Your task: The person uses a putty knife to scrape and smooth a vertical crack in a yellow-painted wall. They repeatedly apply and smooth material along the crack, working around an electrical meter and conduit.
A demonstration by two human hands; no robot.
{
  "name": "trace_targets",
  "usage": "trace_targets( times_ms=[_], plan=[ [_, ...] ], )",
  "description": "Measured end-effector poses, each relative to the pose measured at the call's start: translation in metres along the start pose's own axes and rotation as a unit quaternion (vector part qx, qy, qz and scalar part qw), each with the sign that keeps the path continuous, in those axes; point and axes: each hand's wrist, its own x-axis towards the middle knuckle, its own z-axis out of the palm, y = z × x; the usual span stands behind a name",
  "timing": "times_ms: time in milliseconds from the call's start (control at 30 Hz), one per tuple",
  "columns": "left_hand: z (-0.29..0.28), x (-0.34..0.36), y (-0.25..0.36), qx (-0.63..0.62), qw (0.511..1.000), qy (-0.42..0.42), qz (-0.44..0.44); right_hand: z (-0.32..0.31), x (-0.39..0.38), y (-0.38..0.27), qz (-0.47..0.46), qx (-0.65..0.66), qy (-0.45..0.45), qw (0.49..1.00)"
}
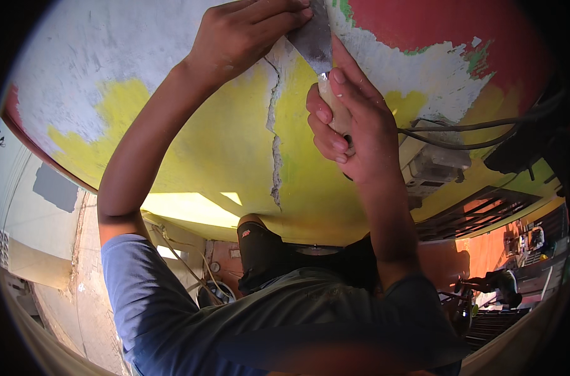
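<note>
The right hand (pixel 360 128) grasps the putty knife (pixel 317 53); the left hand (pixel 235 41) touches its blade, whether pinching cannot be told. Light, even pressure best suits the cracked wall (pixel 222 131).

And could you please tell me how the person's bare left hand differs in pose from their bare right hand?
The left hand has its fingertips at the flat grey metal blade, while the right hand curls around the pale, slim scraper handle. The left hand sits higher in the picture; the right hand sits lower. Both are bare.
</note>
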Motion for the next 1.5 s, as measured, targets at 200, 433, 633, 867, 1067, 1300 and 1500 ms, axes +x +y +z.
trace_targets(
  times_ms=[200, 433, 633, 867, 1067, 1300, 1500],
  plan=[
    [-0.001, 0.002, -0.003, -0.007, 1.000, 0.008, 0.013, 0.002, 0.001, -0.002, 0.045, 0.063, 0.014, 0.997],
    [-0.001, -0.003, -0.002, -0.024, 0.999, -0.025, -0.011, -0.002, -0.002, 0.000, -0.013, 0.049, -0.054, 0.997],
    [0.005, -0.008, -0.003, -0.017, 1.000, 0.014, -0.017, -0.003, -0.002, 0.002, -0.017, 0.047, -0.038, 0.998],
    [0.004, -0.002, 0.000, -0.004, 0.999, -0.010, -0.052, -0.004, -0.002, 0.002, -0.092, 0.030, -0.072, 0.993],
    [0.004, -0.002, 0.008, -0.009, 1.000, -0.022, 0.000, -0.007, -0.006, -0.002, -0.012, 0.052, -0.055, 0.997],
    [0.007, -0.001, 0.013, -0.004, 0.999, -0.036, -0.006, -0.013, -0.011, -0.005, 0.043, 0.054, -0.032, 0.997],
    [0.007, 0.000, 0.013, -0.018, 0.999, 0.004, -0.043, -0.012, -0.008, -0.007, -0.005, 0.059, -0.065, 0.996]
  ],
)
